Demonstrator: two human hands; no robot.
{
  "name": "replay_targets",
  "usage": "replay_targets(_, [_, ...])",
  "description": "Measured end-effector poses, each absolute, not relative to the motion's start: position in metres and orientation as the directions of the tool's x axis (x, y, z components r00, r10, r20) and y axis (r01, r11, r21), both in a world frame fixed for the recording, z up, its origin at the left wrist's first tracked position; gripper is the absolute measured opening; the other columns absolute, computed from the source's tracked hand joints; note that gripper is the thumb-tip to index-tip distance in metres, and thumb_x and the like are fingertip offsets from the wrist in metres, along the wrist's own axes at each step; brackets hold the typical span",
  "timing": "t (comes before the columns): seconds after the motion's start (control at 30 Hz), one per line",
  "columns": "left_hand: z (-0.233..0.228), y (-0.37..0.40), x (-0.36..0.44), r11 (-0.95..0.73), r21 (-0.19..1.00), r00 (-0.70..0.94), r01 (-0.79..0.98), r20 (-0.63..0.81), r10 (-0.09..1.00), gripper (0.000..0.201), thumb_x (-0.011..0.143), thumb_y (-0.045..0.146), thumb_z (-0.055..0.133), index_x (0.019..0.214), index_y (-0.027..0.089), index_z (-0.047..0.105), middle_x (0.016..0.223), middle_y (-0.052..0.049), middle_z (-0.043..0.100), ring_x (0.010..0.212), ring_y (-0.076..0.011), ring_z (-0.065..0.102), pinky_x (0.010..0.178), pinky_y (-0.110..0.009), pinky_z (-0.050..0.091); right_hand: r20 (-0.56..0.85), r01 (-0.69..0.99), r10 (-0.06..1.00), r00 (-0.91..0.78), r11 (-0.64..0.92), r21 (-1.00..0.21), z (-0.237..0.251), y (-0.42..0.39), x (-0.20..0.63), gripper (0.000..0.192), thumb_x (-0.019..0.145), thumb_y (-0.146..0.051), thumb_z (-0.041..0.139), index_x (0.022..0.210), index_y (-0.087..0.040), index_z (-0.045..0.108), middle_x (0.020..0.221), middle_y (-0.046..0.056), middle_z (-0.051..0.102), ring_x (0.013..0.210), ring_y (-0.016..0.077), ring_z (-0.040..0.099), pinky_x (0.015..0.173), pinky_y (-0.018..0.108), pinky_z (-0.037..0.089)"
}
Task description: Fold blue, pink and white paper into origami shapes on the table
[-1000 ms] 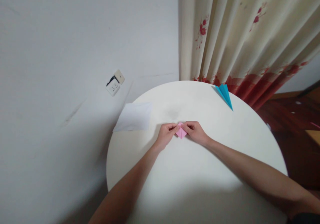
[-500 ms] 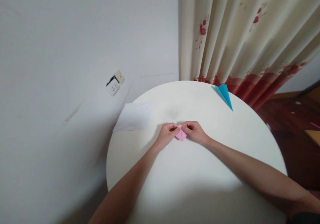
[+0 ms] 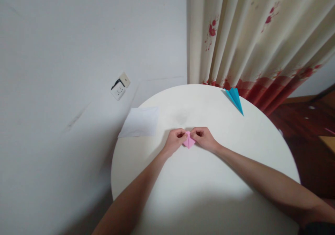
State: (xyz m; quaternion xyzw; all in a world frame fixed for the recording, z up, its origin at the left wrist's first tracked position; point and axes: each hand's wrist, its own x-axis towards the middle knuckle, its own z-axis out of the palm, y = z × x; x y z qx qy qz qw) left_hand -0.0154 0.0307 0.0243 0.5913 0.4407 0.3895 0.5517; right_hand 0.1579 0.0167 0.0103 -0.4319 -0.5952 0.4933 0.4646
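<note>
A small folded piece of pink paper (image 3: 188,143) is between my hands over the middle of the round white table (image 3: 199,179). One corner of it points toward me, and a crease runs down its centre. My left hand (image 3: 176,139) pinches its upper left edge between thumb and fingers. On the opposite side, my right hand (image 3: 204,138) pinches the upper right edge the same way. Fingertips cover parts of the paper's upper edges.
A blue paper plane (image 3: 235,100) lies near the table's far right edge. Flat white paper (image 3: 140,122) rests at the left edge, beside a wall with a socket (image 3: 118,91). A cream and red curtain (image 3: 235,36) hangs behind the table.
The pink paper has shifted and turned slightly, its near corner now a little further left. Both hands keep their pinch with only tiny finger movement.
</note>
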Motion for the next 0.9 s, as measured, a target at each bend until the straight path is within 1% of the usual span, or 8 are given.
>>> replay_targets(0.17, [0.0258,0.0312,-0.0158,-0.035,0.995,0.275,0.091,0.009,0.961,0.016,0.075,0.029,0.065,0.069,0.014,0.067,0.064,-0.001,0.061,0.06,-0.0114,0.052,0.056,-0.023,0.038,0.14,0.054,0.979,-0.145,0.149,-0.987,0.0078,0.0177,0.1589,0.022,0.08,-0.033,0.061,0.066,-0.016,0.063,0.058,-0.002,0.056,0.055,0.0112,0.045,0.053,0.025,0.033])
replay_targets(0.43, [0.0274,0.0305,-0.0153,-0.071,0.994,0.209,0.082,0.052,0.977,0.016,0.076,0.029,0.067,0.071,0.014,0.07,0.068,-0.002,0.067,0.064,-0.0135,0.056,0.06,-0.025,0.043,0.151,0.047,0.987,-0.063,0.154,-0.987,0.0083,0.0186,0.1584,0.019,0.077,-0.032,0.061,0.066,-0.016,0.064,0.06,-0.001,0.058,0.057,0.0121,0.048,0.055,0.025,0.037])
replay_targets(0.5, [0.0268,0.0308,-0.0156,-0.073,0.995,0.214,0.071,0.056,0.975,0.016,0.076,0.03,0.069,0.073,0.015,0.071,0.069,-0.003,0.067,0.065,-0.0137,0.057,0.061,-0.025,0.043,0.149,0.054,0.987,-0.054,0.152,-0.987,0.0082,0.0189,0.1581,0.019,0.077,-0.032,0.062,0.067,-0.017,0.064,0.06,-0.001,0.058,0.057,0.0121,0.048,0.055,0.025,0.037])
replay_targets(0.67, [0.024,0.0318,-0.0158,-0.035,0.999,0.261,0.034,0.024,0.965,0.024,0.077,0.038,0.074,0.08,0.014,0.074,0.075,-0.004,0.071,0.067,-0.0149,0.06,0.063,-0.026,0.047,0.153,0.078,0.985,-0.083,0.159,-0.984,0.0088,0.0183,0.1576,0.025,0.08,-0.039,0.064,0.07,-0.017,0.065,0.06,-0.001,0.057,0.056,0.0119,0.046,0.054,0.025,0.037])
replay_targets(0.77, [0.0221,0.0317,-0.0154,-0.015,1.0,0.3,0.028,0.006,0.954,0.027,0.076,0.04,0.075,0.077,0.013,0.074,0.072,-0.003,0.069,0.065,-0.0138,0.059,0.062,-0.026,0.047,0.159,0.079,0.982,-0.103,0.167,-0.983,0.0093,0.0177,0.1572,0.028,0.082,-0.043,0.065,0.074,-0.017,0.066,0.061,-0.001,0.058,0.056,0.0117,0.046,0.054,0.025,0.037])
replay_targets(0.9, [0.0215,0.0309,-0.0145,-0.006,1.0,0.319,0.024,-0.002,0.948,0.025,0.076,0.038,0.075,0.073,0.013,0.071,0.066,0.0,0.065,0.059,-0.0111,0.055,0.057,-0.024,0.044,0.155,0.072,0.978,-0.139,0.166,-0.984,0.0098,0.0169,0.1571,0.029,0.083,-0.044,0.066,0.075,-0.017,0.066,0.063,-0.001,0.059,0.057,0.012,0.048,0.055,0.026,0.038])
